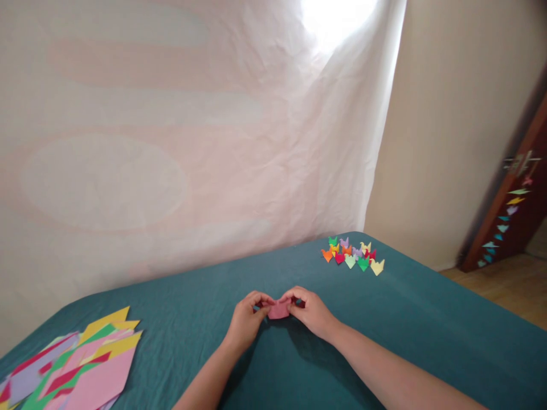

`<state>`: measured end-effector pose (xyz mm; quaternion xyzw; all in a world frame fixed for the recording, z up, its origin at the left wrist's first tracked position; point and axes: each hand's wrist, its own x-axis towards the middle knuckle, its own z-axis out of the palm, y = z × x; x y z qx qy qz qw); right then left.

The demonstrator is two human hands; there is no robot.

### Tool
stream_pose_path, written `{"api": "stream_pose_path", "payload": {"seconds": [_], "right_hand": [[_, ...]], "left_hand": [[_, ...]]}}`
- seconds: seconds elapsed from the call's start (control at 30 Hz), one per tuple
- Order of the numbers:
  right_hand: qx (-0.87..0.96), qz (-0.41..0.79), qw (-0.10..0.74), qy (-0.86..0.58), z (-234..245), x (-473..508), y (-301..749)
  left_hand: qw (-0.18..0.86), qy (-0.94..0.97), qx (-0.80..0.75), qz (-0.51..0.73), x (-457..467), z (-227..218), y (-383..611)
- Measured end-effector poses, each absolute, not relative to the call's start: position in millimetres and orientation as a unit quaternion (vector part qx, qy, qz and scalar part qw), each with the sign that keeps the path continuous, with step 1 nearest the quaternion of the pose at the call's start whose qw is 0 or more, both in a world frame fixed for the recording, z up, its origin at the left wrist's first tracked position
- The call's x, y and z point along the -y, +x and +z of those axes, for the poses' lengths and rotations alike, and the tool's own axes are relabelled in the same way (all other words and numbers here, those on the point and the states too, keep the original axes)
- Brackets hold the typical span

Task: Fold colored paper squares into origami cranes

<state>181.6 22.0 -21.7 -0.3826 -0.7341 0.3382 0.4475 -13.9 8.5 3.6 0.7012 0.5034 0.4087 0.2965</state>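
A small folded piece of pink paper [279, 310] is held up between my two hands over the middle of the table. My left hand [249, 319] pinches its left end between thumb and fingers. At its right end, my right hand [311, 312] has the same kind of pinch. The paper's top edge dips a little in the middle, and its lower edge looks straight. Parts of both ends are hidden behind my fingertips.
A loose pile of coloured paper sheets [106, 373] lies at the table's left front. Several small folded paper birds [350, 261] stand in rows at the far right of the dark green tablecloth [192, 302]. Behind hangs a pale curtain [239, 171]; a door [508, 210] hung with paper shapes is at right.
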Motion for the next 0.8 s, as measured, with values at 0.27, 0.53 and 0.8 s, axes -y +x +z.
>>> {"api": "stream_pose_path", "payload": {"seconds": [0.27, 0.53, 0.8], "right_hand": [[0.733, 0.338, 0.441, -0.392, -25.1, -23.4, 181.1], [0.738, 0.343, 0.434, -0.387, -21.0, -19.6, 180.8], [0.733, 0.395, 0.406, -0.377, -23.9, -18.3, 177.7]], "left_hand": [[0.309, 0.711, -0.497, 0.39, -7.6, 3.0, -15.3], [0.336, 0.72, -0.477, 0.376, -8.0, 3.8, -17.5], [0.376, 0.717, -0.469, 0.353, -7.5, -0.3, -15.0]]}}
